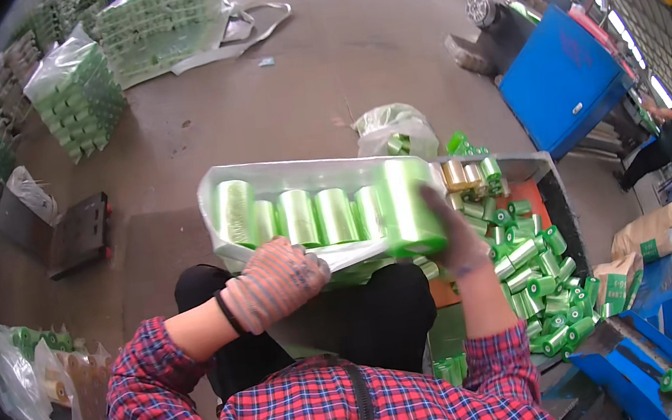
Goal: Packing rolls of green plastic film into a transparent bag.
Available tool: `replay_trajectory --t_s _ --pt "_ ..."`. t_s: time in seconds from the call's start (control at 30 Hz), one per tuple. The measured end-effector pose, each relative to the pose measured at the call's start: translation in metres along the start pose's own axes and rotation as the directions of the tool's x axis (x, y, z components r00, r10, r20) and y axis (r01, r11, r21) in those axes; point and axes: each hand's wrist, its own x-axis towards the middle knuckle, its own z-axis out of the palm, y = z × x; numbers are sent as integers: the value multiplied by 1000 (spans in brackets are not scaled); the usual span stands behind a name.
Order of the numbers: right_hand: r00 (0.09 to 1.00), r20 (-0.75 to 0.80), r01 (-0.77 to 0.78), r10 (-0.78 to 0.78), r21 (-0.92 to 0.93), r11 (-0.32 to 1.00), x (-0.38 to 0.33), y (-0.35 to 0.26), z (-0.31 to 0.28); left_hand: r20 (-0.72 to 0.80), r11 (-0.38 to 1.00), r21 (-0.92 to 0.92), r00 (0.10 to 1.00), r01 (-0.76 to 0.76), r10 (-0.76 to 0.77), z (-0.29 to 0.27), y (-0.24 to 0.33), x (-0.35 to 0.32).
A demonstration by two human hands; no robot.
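In front of me, above my knees, lies a clear plastic bag [301, 173] with its side open. Several shiny green film rolls [297, 219] stand in a row inside it. My left hand [279, 281], in a striped glove, is closed on the bag's near edge. At the row's right end my right hand [454, 232], in a dark glove and smeared by motion, grips a green film roll [410, 208] from its right side. That roll overlaps the bag's right end, and the fingers behind it are hidden.
A bin at my right holds a heap of loose green rolls [543, 262], with a few golden rolls [462, 173] at its far end. Beyond stand a blue cabinet [563, 83] and a person [668, 130]. Wrapped stacks [81, 108] and a black platform [80, 235] are at the left.
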Motion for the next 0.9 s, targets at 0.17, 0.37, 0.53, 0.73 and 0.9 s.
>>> replay_trajectory --t_s 0.17,0.37,0.53,0.73,0.9 --pt "889 451 458 82 -871 -177 87 31 101 21 998 56 1000 -19 18 -1 12 4" --pt "980 129 139 -153 -988 61 58 -37 83 -573 946 -190 753 264 -325 -16 -21 -51" --pt "919 -375 -276 -121 -831 483 5 -60 -26 538 -180 -802 560 569 -630 6 -54 -84" --pt "900 -412 57 -138 -203 977 37 -11 -48 619 -731 -681 566 43 -544 3 -46 -40" --pt "935 -347 56 -73 -58 997 28 -46 -51 213 -283 -959 695 14 -687 -24 -98 -79"
